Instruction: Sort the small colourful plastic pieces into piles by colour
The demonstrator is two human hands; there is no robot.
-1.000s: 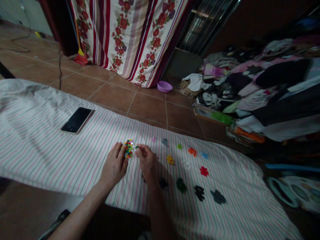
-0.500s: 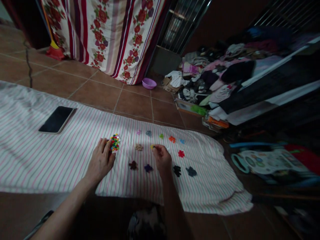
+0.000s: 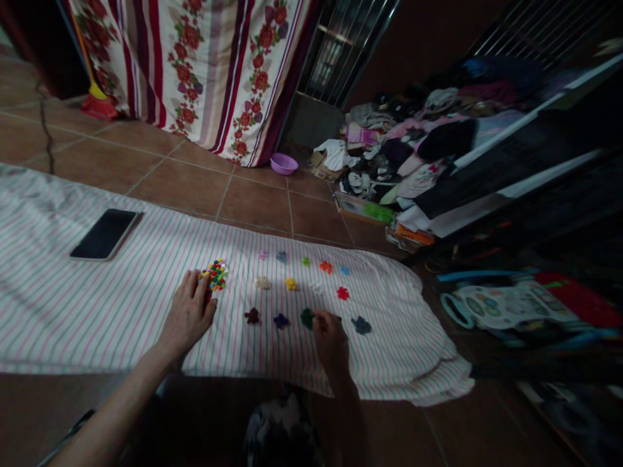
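Observation:
My left hand (image 3: 187,311) lies on the striped cloth with its fingers stretched out, the tips touching the near-left edge of a mixed heap of small coloured pieces (image 3: 217,274). At the dark green pile (image 3: 306,318) my right hand (image 3: 329,334) is closed in a pinch; whatever is between the fingertips is too small to make out. Sorted piles surround it: yellow pieces (image 3: 291,284), white pieces (image 3: 316,287), red pieces (image 3: 343,294), dark blue pieces (image 3: 281,321), brown pieces (image 3: 252,316) and grey pieces (image 3: 361,325). The black pile is mostly hidden behind my right hand.
A phone (image 3: 106,233) lies on the striped cloth (image 3: 160,259) to the left. Farther back are beige pieces (image 3: 263,283), orange pieces (image 3: 326,266) and light blue pieces (image 3: 344,270). Beyond the cloth stand a purple basin (image 3: 283,164) and heaped clothes (image 3: 409,139).
My right hand has moved from the yellow pile toward me and to the right, down to the dark green pile. My left hand stays by the mixed heap. The view has shifted slightly.

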